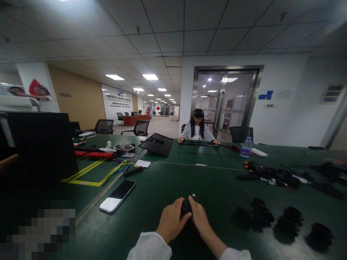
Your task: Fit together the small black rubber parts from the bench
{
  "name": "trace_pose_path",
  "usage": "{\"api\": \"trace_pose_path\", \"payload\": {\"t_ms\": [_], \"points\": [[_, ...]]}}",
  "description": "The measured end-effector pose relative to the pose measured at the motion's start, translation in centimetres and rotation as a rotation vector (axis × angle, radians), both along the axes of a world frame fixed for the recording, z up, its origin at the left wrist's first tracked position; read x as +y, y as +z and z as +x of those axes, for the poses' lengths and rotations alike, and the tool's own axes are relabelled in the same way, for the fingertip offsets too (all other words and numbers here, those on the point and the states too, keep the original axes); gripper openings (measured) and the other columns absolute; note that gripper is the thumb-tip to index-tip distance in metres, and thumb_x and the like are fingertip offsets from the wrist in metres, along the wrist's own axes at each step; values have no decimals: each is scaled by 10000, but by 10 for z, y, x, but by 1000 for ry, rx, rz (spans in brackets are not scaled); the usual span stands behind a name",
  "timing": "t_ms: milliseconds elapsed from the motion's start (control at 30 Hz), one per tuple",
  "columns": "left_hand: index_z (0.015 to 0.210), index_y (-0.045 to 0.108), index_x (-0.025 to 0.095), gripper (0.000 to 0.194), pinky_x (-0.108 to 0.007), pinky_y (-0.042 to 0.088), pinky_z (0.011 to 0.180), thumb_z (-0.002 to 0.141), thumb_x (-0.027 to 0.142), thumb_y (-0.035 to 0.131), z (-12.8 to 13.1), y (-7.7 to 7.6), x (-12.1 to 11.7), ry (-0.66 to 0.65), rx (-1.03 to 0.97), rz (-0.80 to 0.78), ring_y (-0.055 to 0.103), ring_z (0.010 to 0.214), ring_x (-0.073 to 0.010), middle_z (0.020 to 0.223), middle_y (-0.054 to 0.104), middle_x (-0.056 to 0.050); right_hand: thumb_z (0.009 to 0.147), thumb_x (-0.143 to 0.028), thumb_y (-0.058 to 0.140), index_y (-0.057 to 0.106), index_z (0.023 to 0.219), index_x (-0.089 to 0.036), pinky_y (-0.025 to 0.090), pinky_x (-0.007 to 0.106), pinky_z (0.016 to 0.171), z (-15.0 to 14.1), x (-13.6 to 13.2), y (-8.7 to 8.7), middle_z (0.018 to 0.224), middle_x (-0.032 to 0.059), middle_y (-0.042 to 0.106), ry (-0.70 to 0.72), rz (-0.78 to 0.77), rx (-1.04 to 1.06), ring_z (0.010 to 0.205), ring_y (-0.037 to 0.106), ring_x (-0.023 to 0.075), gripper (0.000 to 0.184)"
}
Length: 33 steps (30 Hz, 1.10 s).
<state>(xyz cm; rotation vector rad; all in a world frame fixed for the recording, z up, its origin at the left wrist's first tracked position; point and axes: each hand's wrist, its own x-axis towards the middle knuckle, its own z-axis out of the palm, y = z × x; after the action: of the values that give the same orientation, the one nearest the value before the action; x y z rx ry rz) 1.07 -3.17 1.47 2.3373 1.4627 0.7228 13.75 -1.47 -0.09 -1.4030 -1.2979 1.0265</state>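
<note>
Both of my hands meet over the green table (168,180), close to its near side. My left hand (172,218) curls round a small black rounded object (185,207), its thumb lying across the near side. From the other side my right hand (201,216) presses its fingers against the same object. Much of that object is covered by the fingers, so its kind cannot be made out. A tiny pale scrap (193,195) lies just beyond my fingertips.
A phone (118,196) lies to the left, near coloured wires (119,169) and a metal bowl (124,148). Black lumpy parts (288,224), tangled cables (282,175) and a water bottle (246,147) occupy the right. Across the table, a seated person (199,131) grips a dark flat frame (199,143).
</note>
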Motion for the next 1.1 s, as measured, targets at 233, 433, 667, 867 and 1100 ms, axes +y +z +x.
{"api": "trace_pose_path", "payload": {"t_ms": [233,433,667,867,1100], "points": [[1111,378,203,380,-305,384,761,810,431,324,4,3,-5,10,-33,-22,539,884,-193,1030,557,-54,678,-627,339,549,555,-160,356,244,540,-1,-5,1,547,14,549,-37,49,-2,554,494,149,526],[1058,409,200,347,-278,383,712,816,425,302,10,6,-8,17,-108,-53,550,838,-185,973,574,-52,679,-634,328,543,568,-162,372,258,556,-1,-9,4,560,25,563,-65,30,22,567,513,163,531],[996,426,212,320,-246,384,673,818,445,297,15,7,-8,37,-210,-116,559,816,-168,905,596,-26,701,-614,307,532,579,-168,373,256,548,-1,-9,3,560,19,553,-99,48,36,562,509,158,513],[1003,426,200,326,-249,380,667,815,438,305,18,5,-8,77,-213,-143,568,807,-179,887,606,-39,681,-628,324,515,532,-168,354,254,526,-1,-9,3,507,6,531,-138,107,-9,523,479,147,519],[992,417,206,318,-244,374,661,815,440,294,20,3,-8,90,-248,-150,569,790,-173,876,608,-29,699,-608,317,504,537,-174,354,260,527,0,-8,1,510,5,528,-136,106,-3,519,478,150,500]]}}
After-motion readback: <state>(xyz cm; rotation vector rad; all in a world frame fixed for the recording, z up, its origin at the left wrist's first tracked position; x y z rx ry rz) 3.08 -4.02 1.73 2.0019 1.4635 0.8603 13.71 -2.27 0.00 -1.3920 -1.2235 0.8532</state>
